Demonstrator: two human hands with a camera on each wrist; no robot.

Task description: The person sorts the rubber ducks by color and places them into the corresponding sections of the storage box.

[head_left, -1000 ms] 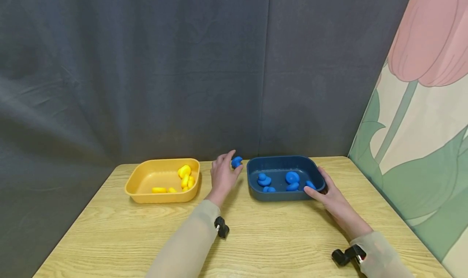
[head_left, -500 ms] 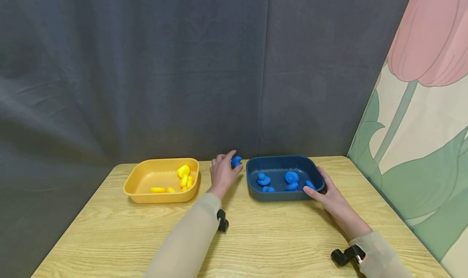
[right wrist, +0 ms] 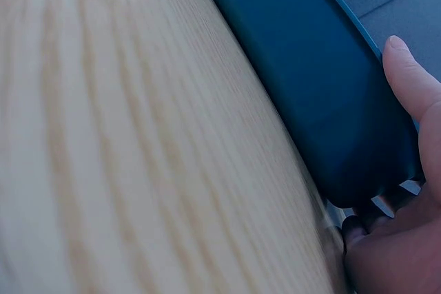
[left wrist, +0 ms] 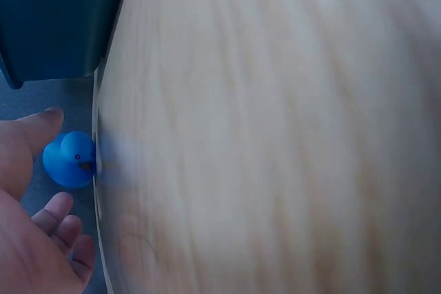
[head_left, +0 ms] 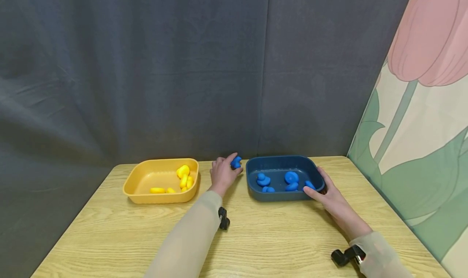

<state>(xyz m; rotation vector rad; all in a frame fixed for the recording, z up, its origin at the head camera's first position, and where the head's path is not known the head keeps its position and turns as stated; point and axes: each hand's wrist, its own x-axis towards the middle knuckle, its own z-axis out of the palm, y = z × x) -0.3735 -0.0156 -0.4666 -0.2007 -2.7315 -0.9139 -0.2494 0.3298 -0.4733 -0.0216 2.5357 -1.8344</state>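
Observation:
At the back of the table, my left hand point(head_left: 223, 175) has its thumb and forefinger curled about a blue rubber duck point(head_left: 236, 162). In the left wrist view this duck point(left wrist: 70, 160) sits low at the table surface, bill towards the wood, with the thumb on one side and curled fingers on the other. My right hand point(head_left: 330, 195) grips the right end of a dark blue tray point(head_left: 278, 196), thumb at the front rim and fingers round the far side. Several blue ducks point(head_left: 263, 179) lie in that tray. The right wrist view shows its outer wall point(right wrist: 317, 94) against the hand.
A yellow tray point(head_left: 146, 197) with several yellow ducks point(head_left: 183, 171) stands left of my left hand. Behind the wooden table point(head_left: 256, 237) hangs a dark grey curtain point(head_left: 183, 75). A flower-patterned panel point(head_left: 424, 148) borders the right side.
My left forefinger has come down closer onto the blue duck, and the duck has turned slightly between the fingers. The right hand and both trays stay put.

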